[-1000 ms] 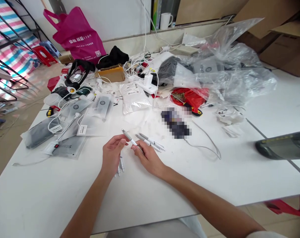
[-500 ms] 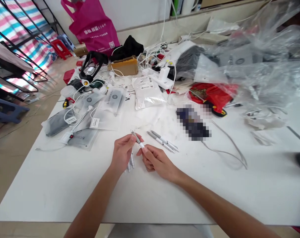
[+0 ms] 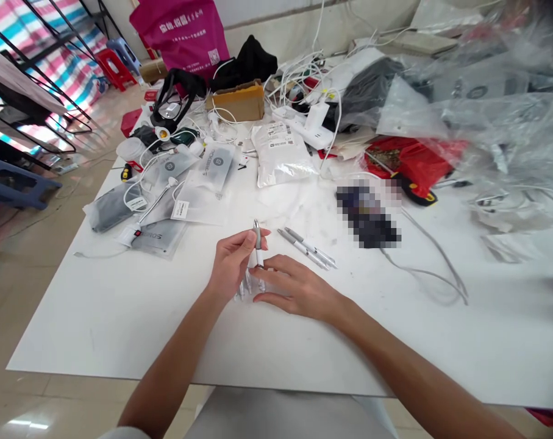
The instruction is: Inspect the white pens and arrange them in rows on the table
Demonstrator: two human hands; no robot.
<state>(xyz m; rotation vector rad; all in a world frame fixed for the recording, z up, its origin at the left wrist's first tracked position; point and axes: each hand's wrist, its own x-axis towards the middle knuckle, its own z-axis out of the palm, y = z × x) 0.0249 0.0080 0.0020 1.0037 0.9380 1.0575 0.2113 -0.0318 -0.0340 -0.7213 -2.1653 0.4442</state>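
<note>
My left hand (image 3: 233, 263) holds a white and grey pen (image 3: 258, 242) upright between thumb and fingers. My right hand (image 3: 294, 288) lies flat and open on the white table (image 3: 121, 317), its fingertips close to the lower end of that pen. A few more pens (image 3: 247, 285) lie on the table beneath and partly hidden by my hands. To the right, a pair of similar pens (image 3: 306, 249) lie side by side just beyond my right hand.
Sealed white pouches (image 3: 281, 153), grey packets (image 3: 207, 180), white cables and a power strip (image 3: 303, 125) crowd the far table. Crumpled clear plastic (image 3: 486, 122) heaps at the right. A pixelated object (image 3: 367, 216) with a grey cable (image 3: 434, 274) lies right of the pens.
The pen in my left hand has turned from slanted to upright. My right hand has let go of its end and opened flat. The view has tilted down and shifted.
</note>
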